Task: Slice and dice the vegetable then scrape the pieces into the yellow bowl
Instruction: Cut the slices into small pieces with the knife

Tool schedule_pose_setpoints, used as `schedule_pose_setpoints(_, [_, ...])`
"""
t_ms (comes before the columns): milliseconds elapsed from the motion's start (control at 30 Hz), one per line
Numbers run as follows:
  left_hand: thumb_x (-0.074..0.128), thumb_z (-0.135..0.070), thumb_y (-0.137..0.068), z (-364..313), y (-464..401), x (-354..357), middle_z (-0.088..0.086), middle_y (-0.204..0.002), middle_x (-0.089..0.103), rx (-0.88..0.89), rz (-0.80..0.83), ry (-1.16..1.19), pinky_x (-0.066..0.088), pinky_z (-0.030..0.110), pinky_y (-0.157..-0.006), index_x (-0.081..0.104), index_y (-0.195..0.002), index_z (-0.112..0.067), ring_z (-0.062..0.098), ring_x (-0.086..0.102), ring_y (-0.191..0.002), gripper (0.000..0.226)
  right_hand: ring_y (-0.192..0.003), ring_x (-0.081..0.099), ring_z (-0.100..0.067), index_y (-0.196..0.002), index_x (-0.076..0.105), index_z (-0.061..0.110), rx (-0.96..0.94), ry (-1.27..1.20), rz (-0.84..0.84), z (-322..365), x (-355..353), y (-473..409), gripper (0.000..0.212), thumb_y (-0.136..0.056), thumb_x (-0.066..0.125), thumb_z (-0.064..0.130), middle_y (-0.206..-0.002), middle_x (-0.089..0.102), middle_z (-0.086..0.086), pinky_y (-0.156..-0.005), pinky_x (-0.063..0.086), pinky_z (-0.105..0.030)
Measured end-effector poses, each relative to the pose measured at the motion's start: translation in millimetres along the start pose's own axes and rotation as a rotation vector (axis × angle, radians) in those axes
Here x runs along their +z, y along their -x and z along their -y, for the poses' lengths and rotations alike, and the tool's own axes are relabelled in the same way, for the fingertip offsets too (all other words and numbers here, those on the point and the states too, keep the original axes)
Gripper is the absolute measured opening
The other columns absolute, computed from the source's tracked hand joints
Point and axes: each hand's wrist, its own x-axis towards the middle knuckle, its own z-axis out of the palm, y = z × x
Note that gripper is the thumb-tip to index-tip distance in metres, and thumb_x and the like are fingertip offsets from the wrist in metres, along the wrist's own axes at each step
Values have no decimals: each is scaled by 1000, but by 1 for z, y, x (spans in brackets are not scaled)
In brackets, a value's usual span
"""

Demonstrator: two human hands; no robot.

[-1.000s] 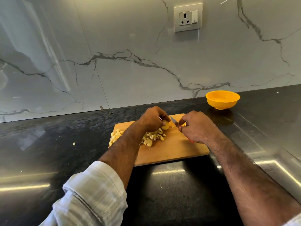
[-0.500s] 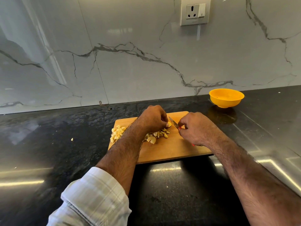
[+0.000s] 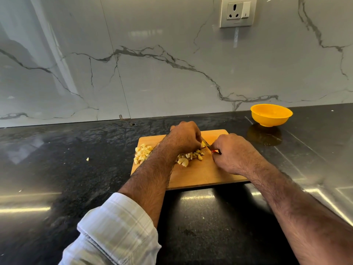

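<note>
1. A rectangular light wooden cutting board (image 3: 200,175) lies on a glossy black speckled stone countertop (image 3: 66,159), with both of the person's bare hands working over its far half.
2. The left hand (image 3: 184,137) is curled knuckles-up over a small pale yellow remnant of the vegetable (image 3: 203,144), its bent fingers pinning that piece to the board; most of the piece is hidden beneath the hand.
3. The right hand (image 3: 232,153) is closed round the red handle of a small knife (image 3: 209,147). Only a sliver of red shows at the fingers, and the short grey blade points toward the left hand, reaching the held piece.
4. A loose heap of diced pale yellow pieces (image 3: 189,157) sits on the board just in front of the left hand, between the two wrists.
5. A second pile of diced cubes (image 3: 142,153) lies at the board's left edge, on the far side of the left forearm.
6. One stray pale crumb (image 3: 87,159) rests on the countertop, well apart from the board to the left.
7. The round yellow plastic bowl (image 3: 271,119) stands upright on the countertop beyond the board's far right corner, near the wall, apart from the board; no pieces can be made out inside it.
8. A grey-veined white marble backsplash (image 3: 152,73) rises behind the counter, carrying a white wall socket with switch (image 3: 237,13) at the top.
9. A rolled-up pale checked shirt sleeve (image 3: 114,230) covers the left arm near the elbow; the right forearm is bare.
</note>
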Motion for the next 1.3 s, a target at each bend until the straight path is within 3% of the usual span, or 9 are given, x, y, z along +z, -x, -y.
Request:
schedule_pose_setpoints(100, [82,-28,-88,1,-1,0,-8,-103,75,-1,9,27,51,54,-106,78,-92,-28,15,65,-105,5,-83,63,-18,-113,72,25,4,18,21,4,2,-1,29,-87,63,35,-93,65,4,-74,62,-37])
schedule_pose_setpoints(300, [82,-23,-89,1,3,-1,-6,-106,76,7,3,57,54,50,-104,80,-95,-24,14,66,-103,7,-83,64,-18,-109,72,25,0,-6,-19,3,4,0,29,-88,59,40,-94,67,4,-72,60,-36])
schedule_pose_setpoints(433, [82,-26,-89,0,4,0,-5,-104,75,6,-9,51,55,49,-102,81,-96,-24,15,65,-105,8,-66,58,-11,-86,71,23,6,-50,-134,-2,-2,4,19,-94,60,37,-70,59,7,-52,43,-25])
schedule_pose_setpoints(533, [82,-27,-89,-3,5,0,-5,-105,75,7,-7,47,54,51,-103,81,-98,-23,16,64,-107,10,-66,60,-9,-97,77,26,-9,-73,-115,-1,-5,3,20,-95,61,37,-72,62,9,-52,43,-24])
schedule_pose_setpoints(700, [81,-27,-91,-3,4,2,-3,-104,76,12,-12,58,58,47,-100,81,-101,-20,15,66,-104,12,-75,63,-12,-105,77,26,-8,-47,-55,3,-3,3,24,-89,62,38,-83,66,8,-65,60,-32])
schedule_pose_setpoints(967, [81,-19,-90,4,4,1,-3,-107,77,25,4,94,61,41,-94,81,-99,-21,11,68,-99,9,-83,63,-19,-117,71,25,29,-25,55,9,-2,-3,34,-85,63,33,-94,66,3,-76,61,-35])
schedule_pose_setpoints(1133, [81,-25,-90,3,6,1,-6,-105,75,8,-18,60,54,50,-103,81,-98,-25,14,64,-106,9,-84,64,-18,-110,73,26,29,-38,2,7,3,-2,28,-87,61,37,-94,67,4,-73,60,-35])
schedule_pose_setpoints(1300, [78,-34,-92,4,8,-2,-10,-107,75,-11,-38,-38,36,59,-115,80,-97,-29,14,60,-113,7,-65,60,-9,-101,77,25,-20,-97,-136,5,-2,4,19,-97,61,35,-72,62,9,-51,44,-23])
